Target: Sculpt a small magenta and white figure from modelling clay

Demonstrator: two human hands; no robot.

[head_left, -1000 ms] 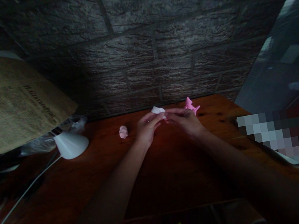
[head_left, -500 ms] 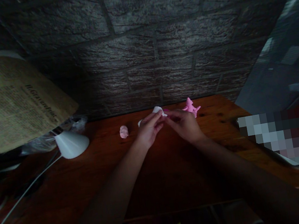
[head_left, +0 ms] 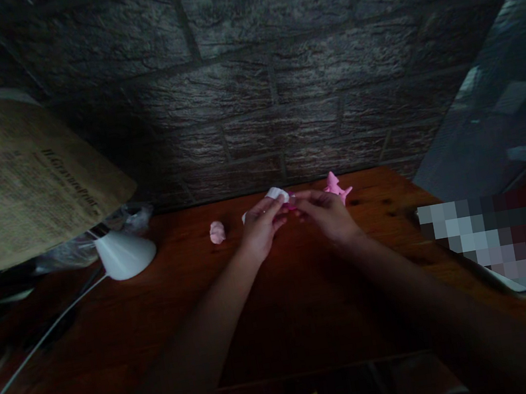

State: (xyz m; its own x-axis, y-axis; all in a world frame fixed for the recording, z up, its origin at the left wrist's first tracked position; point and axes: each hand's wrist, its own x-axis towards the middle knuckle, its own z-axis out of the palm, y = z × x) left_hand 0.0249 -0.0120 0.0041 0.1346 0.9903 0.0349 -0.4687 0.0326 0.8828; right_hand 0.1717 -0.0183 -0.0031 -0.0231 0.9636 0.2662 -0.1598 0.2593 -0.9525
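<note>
Dim light. Left hand (head_left: 259,230) and right hand (head_left: 329,216) out over the far half of the table (head_left: 302,311), fingertips almost meeting. Left hand closed on a white piece (head_left: 276,193), pinched between thumb and fingers; the piece sticks up past the thumb, toward the wall (head_left: 234,87). Some white also shows behind the left hand's knuckles; cannot tell if it is the same piece.

A small magenta bit (head_left: 289,206) in the gap between the two hands, at the left fingertips. Right hand's thumb and fingers brought in close at its other side; whether they grip it, cannot tell. Shape of the bit too small to read.

Pale pink lump (head_left: 217,232) on the table, left of the left hand, apart from it. Pink figure (head_left: 336,188) with pointed top and a side prong, just behind the right hand, partly covered by it.

Far left: lamp, white cone base (head_left: 126,255), shade (head_left: 27,176) printed like newspaper. Clear plastic (head_left: 138,216) behind the base. White cord (head_left: 48,342) runs from the base toward the near left edge. Right: grey panel (head_left: 477,121), slanting.
</note>
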